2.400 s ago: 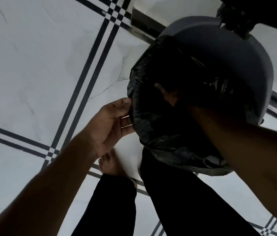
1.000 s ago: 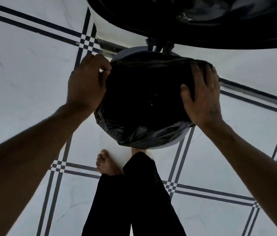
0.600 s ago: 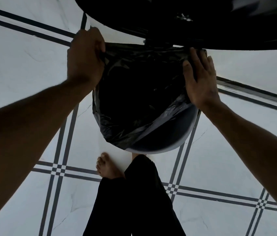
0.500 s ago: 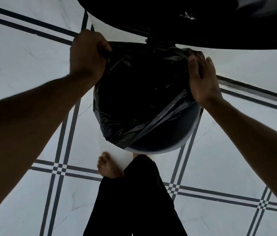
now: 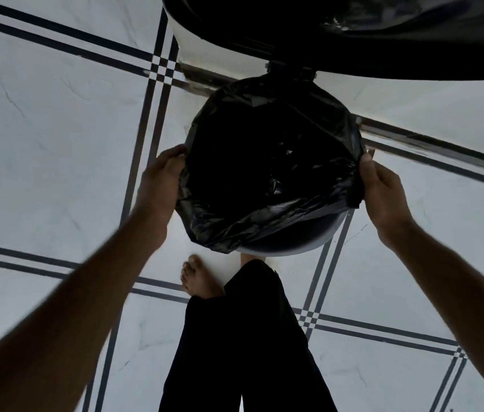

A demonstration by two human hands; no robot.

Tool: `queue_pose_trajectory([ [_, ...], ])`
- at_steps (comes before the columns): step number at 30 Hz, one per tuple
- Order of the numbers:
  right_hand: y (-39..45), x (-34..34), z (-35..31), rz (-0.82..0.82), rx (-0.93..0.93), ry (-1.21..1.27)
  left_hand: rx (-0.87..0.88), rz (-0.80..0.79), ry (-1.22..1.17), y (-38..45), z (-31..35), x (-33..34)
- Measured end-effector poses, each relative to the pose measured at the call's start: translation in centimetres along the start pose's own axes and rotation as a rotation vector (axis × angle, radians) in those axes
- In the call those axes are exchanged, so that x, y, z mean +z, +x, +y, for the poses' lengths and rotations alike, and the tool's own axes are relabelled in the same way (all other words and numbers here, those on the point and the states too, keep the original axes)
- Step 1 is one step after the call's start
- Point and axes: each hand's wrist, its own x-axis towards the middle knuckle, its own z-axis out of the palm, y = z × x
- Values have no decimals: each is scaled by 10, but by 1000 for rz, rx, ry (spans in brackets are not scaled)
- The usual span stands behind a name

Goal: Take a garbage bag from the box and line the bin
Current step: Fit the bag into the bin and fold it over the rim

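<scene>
A round grey bin [image 5: 303, 242] stands on the floor below me. A black garbage bag [image 5: 267, 171] hangs inside it, its edge folded over the far and side rim. Along the near right rim the bag sags inward and bare bin wall shows. My left hand [image 5: 163, 185] pinches the bag's edge at the bin's left side. My right hand [image 5: 383, 188] pinches the bag's edge at the right side. The raised bin lid [image 5: 353, 34] is dark and fills the top of the view. No box is in view.
White marble floor tiles [image 5: 56, 144] with dark striped borders surround the bin. My legs in dark trousers [image 5: 240, 352] and a bare foot [image 5: 199, 278] stand just in front of the bin. A pale wall [image 5: 214, 55] with a dark skirting runs behind it.
Both hands have slid from the far part of the rim down to the left and right sides, still gripping the bag's edge. The bag now covers the far rim.
</scene>
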Motion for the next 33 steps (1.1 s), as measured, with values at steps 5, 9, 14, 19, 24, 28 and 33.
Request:
queue_pose_trajectory([
  [5, -29, 13, 21, 202, 18, 211, -30, 7, -65, -42, -45, -1],
  [9, -34, 15, 28, 293, 96, 382, -155, 86, -106, -57, -61, 8],
  [14, -34, 12, 34, 201, 87, 219, -204, 126, -198, -53, -62, 4],
  [19, -41, -2, 39, 93, 0, -56, -273, 33, -241, -52, -64, -7],
  [24, -42, -11, 43, 61, -160, -468, -255, -25, 90, -46, -72, -21],
  [28, -33, -12, 43, 48, -136, -533, -262, -54, 125, -44, -66, -23],
  [33, -24, -16, 44, 200, 45, -254, -325, -48, 87, -38, -64, -18],
])
